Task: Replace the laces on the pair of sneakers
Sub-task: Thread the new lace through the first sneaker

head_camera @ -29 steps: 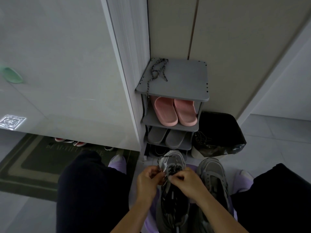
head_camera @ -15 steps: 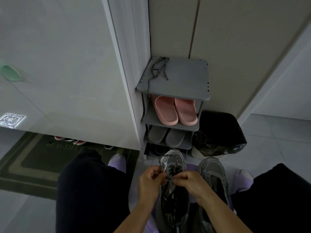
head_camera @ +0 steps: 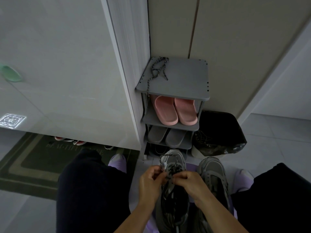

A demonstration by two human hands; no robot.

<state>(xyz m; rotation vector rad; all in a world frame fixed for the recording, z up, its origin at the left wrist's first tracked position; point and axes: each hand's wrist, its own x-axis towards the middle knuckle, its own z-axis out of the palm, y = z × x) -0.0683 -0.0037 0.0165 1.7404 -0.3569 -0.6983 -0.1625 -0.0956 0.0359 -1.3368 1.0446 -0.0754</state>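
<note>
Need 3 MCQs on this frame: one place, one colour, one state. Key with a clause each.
1. Where on the rack is the spare lace? A bottom shelf; B middle shelf; C top shelf.
2. What colour are the slippers just under the top shelf? A pink; B blue; C yellow.
3. What are the left hand and right hand doing? A hanging idle; B pinching the sneaker lace; C lifting the rack.

Key:
1 C: the spare lace lies on the top surface, with one end hanging over the front edge.
2 A: both slippers are pink.
3 B: the fingers of both hands are curled at the lacing of the sneaker.
</note>
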